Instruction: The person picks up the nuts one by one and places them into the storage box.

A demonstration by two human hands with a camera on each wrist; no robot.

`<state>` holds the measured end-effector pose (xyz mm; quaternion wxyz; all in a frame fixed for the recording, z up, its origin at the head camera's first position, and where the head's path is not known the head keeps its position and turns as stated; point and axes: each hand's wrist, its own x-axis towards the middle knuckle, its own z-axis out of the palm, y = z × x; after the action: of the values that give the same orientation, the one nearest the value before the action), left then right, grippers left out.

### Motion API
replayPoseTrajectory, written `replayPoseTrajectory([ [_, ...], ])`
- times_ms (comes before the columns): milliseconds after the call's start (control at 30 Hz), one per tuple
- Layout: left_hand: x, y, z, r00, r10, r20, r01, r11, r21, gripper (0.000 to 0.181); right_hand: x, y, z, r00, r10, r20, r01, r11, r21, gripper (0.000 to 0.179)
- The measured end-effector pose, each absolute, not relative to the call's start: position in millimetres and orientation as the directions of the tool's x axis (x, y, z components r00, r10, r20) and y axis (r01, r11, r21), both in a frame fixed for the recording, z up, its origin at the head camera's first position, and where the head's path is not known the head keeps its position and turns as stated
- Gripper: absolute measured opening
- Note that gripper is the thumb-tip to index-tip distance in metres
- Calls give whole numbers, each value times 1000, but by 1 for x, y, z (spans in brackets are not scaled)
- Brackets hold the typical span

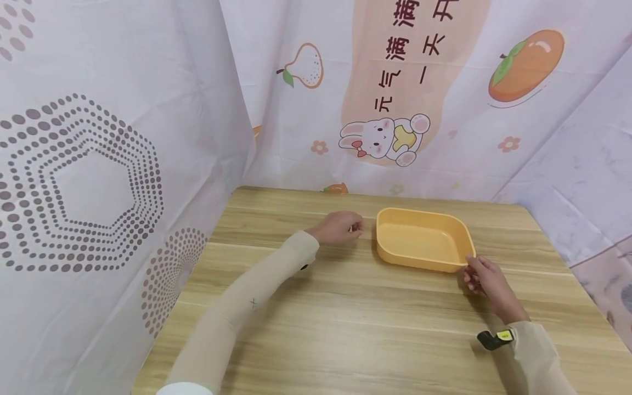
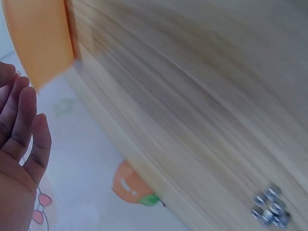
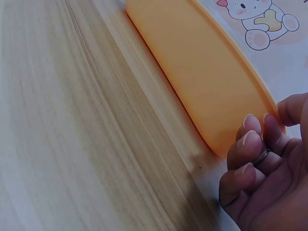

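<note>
A shallow yellow-orange plastic tray (image 1: 419, 241) with rounded corners sits on the wooden table, its inside bare. At its front right corner, my right hand (image 1: 489, 282) pinches the rim between thumb and index finger; the other fingers curl loosely below, as the right wrist view shows beside the tray wall (image 3: 202, 72). My left hand (image 1: 338, 227) is just left of the tray, apart from it, with fingers loosely bent and nothing held. In the left wrist view, the fingers of the left hand (image 2: 21, 130) appear near the tray's side (image 2: 41, 43).
A small cluster of shiny metal pieces (image 2: 272, 207) lies on the table in the left wrist view; the head view does not show it. The wooden tabletop (image 1: 345, 329) ends at a printed cloth (image 1: 306, 120) behind, and another patterned cloth (image 1: 99, 181) hangs along the left.
</note>
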<state>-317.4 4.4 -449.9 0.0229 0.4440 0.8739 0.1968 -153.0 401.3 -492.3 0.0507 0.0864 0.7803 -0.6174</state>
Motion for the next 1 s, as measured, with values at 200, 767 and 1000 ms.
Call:
replayPoseTrajectory([
  [200,-319,-26,-451,-639,761,114,738,565,368,8,-155,398,-494,-983,55,-178,185,215,-959,42],
  [767,-317,-98,-461,-712,699,72,667,640,382,7,-157,408,-496,-978,53,-201,208,183,-961,41],
  [1000,-316,-133,-465,-763,646,25,610,706,360,5,-155,407,-495,-979,53,-195,201,185,-962,43],
])
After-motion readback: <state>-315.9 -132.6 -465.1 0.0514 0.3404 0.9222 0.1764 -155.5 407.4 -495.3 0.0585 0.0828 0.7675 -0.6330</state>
